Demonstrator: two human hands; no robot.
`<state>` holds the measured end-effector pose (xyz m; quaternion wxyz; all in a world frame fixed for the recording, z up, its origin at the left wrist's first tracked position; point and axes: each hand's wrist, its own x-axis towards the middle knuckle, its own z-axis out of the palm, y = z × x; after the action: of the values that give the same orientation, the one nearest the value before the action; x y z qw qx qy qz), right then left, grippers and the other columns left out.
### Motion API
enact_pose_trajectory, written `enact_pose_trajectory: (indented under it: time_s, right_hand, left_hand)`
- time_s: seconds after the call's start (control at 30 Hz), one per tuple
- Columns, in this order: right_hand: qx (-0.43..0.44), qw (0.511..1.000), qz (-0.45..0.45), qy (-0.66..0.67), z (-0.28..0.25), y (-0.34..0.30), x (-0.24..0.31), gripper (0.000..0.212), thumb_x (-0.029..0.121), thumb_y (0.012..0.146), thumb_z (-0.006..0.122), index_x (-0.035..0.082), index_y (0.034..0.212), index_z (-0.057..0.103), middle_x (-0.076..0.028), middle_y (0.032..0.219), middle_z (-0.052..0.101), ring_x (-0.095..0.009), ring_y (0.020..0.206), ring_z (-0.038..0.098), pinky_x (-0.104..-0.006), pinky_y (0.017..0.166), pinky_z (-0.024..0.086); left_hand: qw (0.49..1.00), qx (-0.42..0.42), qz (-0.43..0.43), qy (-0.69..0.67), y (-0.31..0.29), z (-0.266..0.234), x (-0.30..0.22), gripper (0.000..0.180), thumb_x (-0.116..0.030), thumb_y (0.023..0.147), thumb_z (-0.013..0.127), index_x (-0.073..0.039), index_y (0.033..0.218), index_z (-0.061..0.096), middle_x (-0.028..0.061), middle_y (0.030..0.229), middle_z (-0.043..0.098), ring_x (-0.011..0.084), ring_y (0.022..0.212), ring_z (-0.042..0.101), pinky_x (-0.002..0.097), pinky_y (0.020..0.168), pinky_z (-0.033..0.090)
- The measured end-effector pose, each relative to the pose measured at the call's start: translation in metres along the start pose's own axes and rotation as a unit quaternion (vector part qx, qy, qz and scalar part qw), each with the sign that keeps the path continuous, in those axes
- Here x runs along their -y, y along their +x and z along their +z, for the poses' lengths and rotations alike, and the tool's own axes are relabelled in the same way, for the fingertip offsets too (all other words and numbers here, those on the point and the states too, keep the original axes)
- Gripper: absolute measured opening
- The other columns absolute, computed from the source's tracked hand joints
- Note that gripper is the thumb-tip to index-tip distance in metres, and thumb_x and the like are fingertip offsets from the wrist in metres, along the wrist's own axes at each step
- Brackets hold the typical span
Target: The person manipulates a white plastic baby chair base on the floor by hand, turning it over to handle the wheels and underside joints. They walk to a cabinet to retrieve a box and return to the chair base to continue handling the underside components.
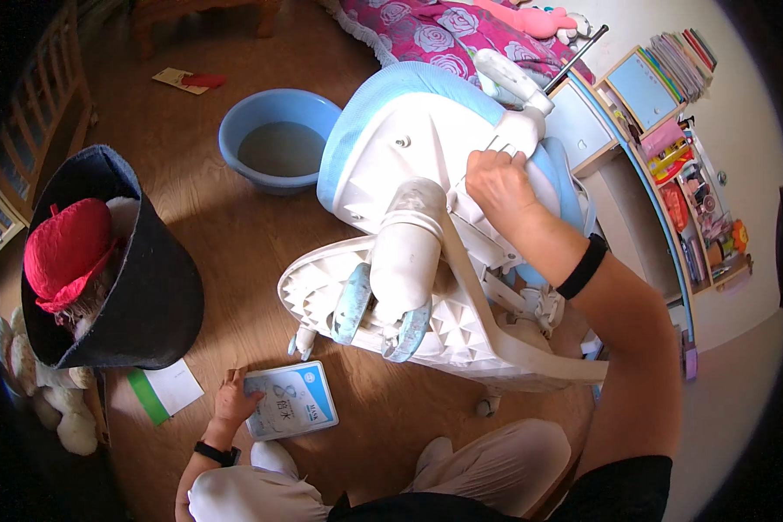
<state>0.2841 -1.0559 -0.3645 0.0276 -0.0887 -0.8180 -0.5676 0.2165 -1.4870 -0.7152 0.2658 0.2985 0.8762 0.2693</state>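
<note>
A white and light-blue swivel chair [448,130] lies tipped over in front of me, its underside and seat post [406,261] facing me. My right hand [500,183] is closed in a fist by the white armrest bracket [522,130]. Something thin and pale seems to show at its fingers, too small to name. Down at the left, my left hand [233,400] rests on the floor side of a flat white and blue mask packet [291,400]. Its thumb lies over the packet's edge, with the fingers apart from it.
A blue basin [313,109] of greyish water stands behind the chair. At left is a dark felt bin [161,296] holding a red item. A white and green card [170,390] lies on the wooden floor. Shelves [670,165] stand at right, a bed [426,30] at the back.
</note>
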Motion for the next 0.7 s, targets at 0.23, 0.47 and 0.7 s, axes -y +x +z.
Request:
enact_pose_trajectory:
  time_s: [0.23,0.47,0.7]
  right_hand:
    - [-0.044,0.995,-0.063,0.057,-0.003,-0.006,-0.013,0.011,0.009,0.069,0.063,0.004,0.078,0.059,-0.009,0.071,0.058,-0.020,0.069,0.058,-0.0470,0.071,0.053]
    - [0.004,0.998,-0.059,0.025,-0.013,0.003,-0.005,0.018,0.010,0.067,0.066,0.001,0.082,0.066,-0.010,0.074,0.060,-0.023,0.075,0.060,-0.0484,0.069,0.054]
    - [0.038,0.999,-0.035,-0.009,-0.014,0.008,0.000,0.022,0.010,0.066,0.068,0.000,0.085,0.065,-0.012,0.076,0.062,-0.022,0.073,0.061,-0.0470,0.068,0.054]
  left_hand:
    - [1.000,-0.004,0.009,-0.007,-0.001,-0.001,0.001,0.064,-0.019,0.066,0.075,-0.005,0.122,0.047,0.0207,0.116,0.051,0.0391,0.104,0.053,0.0417,0.088,0.046]
    - [1.000,0.006,-0.010,-0.006,-0.001,-0.006,-0.005,0.065,-0.018,0.067,0.075,-0.005,0.123,0.047,0.0198,0.117,0.050,0.0376,0.106,0.053,0.0404,0.089,0.046]
    - [1.000,0.015,-0.015,-0.008,-0.002,-0.008,-0.006,0.063,-0.018,0.067,0.075,-0.005,0.122,0.047,0.0190,0.116,0.050,0.0371,0.104,0.055,0.0405,0.087,0.047]
